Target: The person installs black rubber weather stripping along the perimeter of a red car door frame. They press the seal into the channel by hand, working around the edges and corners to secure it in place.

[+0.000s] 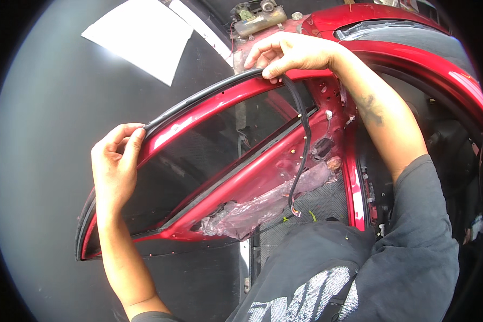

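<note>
A red car door [257, 188] stands open in front of me, its inner side bare, with crumpled clear plastic sheeting [247, 217] on it. Along the top edge of its window frame runs a black rubber weatherstrip [198, 95]. My left hand [118, 155] pinches the strip between thumb and fingers at the left part of the frame. Near the frame's upper right, my right hand [284, 56] grips the same strip, thumb below. From there a loose length of it hangs down across the door's inner face. The window glass [198, 155] looks dark.
At right are the red car body [413, 59] and its dark door opening [413, 134]. A white panel [139, 37] lies beyond the door on the dark floor. Metal machinery [257, 20] sits at the top. A textured grey mat [327, 206] is below the door.
</note>
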The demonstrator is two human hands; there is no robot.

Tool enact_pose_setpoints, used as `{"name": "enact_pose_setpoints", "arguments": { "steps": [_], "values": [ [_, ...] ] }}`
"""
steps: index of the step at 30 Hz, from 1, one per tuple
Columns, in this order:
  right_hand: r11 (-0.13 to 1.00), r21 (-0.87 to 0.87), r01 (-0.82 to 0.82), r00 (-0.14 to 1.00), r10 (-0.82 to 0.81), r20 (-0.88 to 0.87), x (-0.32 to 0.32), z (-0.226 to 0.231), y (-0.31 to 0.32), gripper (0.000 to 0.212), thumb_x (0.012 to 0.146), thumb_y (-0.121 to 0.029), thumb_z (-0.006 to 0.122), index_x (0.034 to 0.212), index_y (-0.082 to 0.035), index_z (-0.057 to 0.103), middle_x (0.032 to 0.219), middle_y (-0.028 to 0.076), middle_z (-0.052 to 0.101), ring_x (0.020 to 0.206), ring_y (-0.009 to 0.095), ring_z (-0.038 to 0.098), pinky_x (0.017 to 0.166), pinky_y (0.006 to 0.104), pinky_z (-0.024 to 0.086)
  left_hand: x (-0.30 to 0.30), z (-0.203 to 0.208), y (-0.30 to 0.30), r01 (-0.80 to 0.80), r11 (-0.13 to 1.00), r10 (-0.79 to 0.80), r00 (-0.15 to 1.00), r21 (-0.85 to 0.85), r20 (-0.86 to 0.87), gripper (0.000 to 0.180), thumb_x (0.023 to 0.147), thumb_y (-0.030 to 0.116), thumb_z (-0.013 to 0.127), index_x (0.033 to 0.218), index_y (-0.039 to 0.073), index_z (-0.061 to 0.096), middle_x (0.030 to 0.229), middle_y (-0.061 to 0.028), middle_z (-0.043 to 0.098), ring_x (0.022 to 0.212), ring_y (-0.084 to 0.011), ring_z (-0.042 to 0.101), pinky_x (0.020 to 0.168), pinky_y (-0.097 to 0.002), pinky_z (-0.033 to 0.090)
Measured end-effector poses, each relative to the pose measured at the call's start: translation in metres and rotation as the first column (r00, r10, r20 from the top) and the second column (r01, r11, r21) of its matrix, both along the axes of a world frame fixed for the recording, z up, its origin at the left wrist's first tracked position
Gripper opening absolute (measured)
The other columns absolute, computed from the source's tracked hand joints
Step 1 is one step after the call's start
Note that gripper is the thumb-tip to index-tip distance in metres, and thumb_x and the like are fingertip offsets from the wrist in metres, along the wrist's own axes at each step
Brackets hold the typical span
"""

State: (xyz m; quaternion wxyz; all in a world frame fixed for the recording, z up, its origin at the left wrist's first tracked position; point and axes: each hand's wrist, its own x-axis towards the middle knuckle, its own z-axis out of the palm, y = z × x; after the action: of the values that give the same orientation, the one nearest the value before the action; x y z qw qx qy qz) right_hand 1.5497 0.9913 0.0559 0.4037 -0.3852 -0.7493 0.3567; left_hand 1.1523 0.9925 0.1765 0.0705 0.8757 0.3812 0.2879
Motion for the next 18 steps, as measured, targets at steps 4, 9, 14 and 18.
{"name": "enact_pose_setpoints", "arguments": {
  "steps": [4,9,14,18],
  "values": [
    [0.998,-0.001,-0.059,0.997,0.059,0.057,0.013,-0.012,-0.001,0.05,0.083,-0.004,0.076,0.13,-0.005,0.059,0.091,-0.001,0.06,0.083,0.006,0.058,0.077,0.0228,0.05,0.0,-0.004,-0.002,-0.007,1.0,0.007,1.0,0.021,0.0,0.016,0.102,0.014,0.068,0.106,-0.001,0.073,0.075,0.0007,0.065,0.069,-0.0036,0.053,0.062,-0.0219,0.043],
    [0.995,-0.099,0.002,0.993,-0.013,-0.115,0.032,-0.032,-0.033,0.039,0.084,-0.002,0.074,0.12,-0.006,0.059,0.093,-0.001,0.06,0.086,0.006,0.058,0.077,0.0247,0.05,0.0,-0.006,-0.003,-0.002,0.995,0.003,1.0,0.103,-0.008,0.017,0.102,0.014,0.069,0.107,-0.001,0.073,0.075,0.0009,0.064,0.069,-0.0039,0.052,0.062,-0.0223,0.043],
    [0.924,0.196,0.329,0.933,-0.286,-0.217,0.023,-0.054,-0.012,0.022,0.097,-0.008,0.07,0.119,-0.004,0.07,0.109,0.002,0.07,0.102,0.01,0.063,0.094,0.0286,0.05,-0.004,-0.003,-0.009,-0.006,0.998,0.007,1.0,0.068,-0.022,0.016,0.102,0.013,0.068,0.108,-0.001,0.073,0.08,-0.0008,0.067,0.073,-0.005,0.057,0.067,-0.0226,0.047],
    [0.678,0.61,0.409,0.893,-0.434,-0.116,0.017,-0.08,-0.007,0.031,0.093,-0.001,0.071,0.123,-0.007,0.074,0.11,0.004,0.07,0.104,0.015,0.066,0.095,0.0294,0.052,0.002,-0.006,-0.007,0.081,0.994,-0.076,0.995,0.074,-0.062,0.013,0.101,0.009,0.068,0.108,-0.001,0.072,0.09,-0.0039,0.07,0.08,-0.0086,0.062,0.074,-0.0248,0.05]
  ]
}}
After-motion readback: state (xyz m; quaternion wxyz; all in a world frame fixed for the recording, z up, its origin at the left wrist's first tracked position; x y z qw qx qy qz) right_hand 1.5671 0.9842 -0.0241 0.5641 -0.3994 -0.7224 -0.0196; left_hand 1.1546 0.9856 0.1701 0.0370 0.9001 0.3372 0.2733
